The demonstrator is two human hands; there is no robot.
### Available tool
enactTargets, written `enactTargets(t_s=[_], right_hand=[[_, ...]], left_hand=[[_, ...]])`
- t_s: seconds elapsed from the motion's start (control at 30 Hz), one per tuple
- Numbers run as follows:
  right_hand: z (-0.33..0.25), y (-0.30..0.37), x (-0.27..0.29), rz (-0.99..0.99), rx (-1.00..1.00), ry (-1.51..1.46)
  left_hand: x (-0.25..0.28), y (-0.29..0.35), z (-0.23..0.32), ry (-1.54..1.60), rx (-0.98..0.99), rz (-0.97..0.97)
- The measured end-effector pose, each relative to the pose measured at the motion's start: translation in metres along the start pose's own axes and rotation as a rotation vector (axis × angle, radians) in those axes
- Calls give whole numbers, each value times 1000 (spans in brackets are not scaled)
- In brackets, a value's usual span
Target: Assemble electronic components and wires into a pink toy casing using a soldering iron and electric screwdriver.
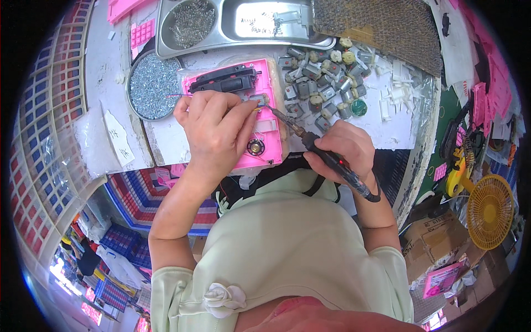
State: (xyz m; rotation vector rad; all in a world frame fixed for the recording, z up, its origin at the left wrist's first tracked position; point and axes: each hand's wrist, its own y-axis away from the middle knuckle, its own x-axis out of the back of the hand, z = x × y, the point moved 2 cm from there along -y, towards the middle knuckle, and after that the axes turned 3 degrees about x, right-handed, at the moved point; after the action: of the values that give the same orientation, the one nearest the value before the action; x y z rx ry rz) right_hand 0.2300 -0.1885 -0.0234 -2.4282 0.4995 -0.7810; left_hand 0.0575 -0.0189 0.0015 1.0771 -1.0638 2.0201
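In front of me lies a pink plastic housing (pixel 269 145), its open inside facing up. It holds a black plastic part (pixel 224 80) and a small round speaker (pixel 255 146). My left hand (pixel 215 124) rests over the housing's left side, its fingers pinched on a thin wire (pixel 178 95) that sticks out to the left. A bit of yellow wire shows by its fingertips. My right hand (pixel 351 146) is closed around the dark handle of a soldering iron (pixel 337 164). The iron's tip points into the housing, close to my left fingertips; whether it touches anything there is too small to tell.
Many small motors (pixel 326 83) lie heaped right of the housing, with white plastic pieces (pixel 395 91) beyond them. A round dish of small screws (pixel 155 86) stands on the left. A metal tray (pixel 227 47) sits at the back, beside brown corrugated sheet (pixel 381 27). A yellow fan (pixel 490 212) stands far right.
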Motion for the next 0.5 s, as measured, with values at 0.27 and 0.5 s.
enactTargets(t_s=[0.27, 0.5], right_hand=[[1, 1, 0, -12, -11, -1], [1, -3, 1, 28, 2, -6]], left_hand=[[-3, 3, 0, -4, 14, 28], [-5, 4, -1, 2, 24, 35]])
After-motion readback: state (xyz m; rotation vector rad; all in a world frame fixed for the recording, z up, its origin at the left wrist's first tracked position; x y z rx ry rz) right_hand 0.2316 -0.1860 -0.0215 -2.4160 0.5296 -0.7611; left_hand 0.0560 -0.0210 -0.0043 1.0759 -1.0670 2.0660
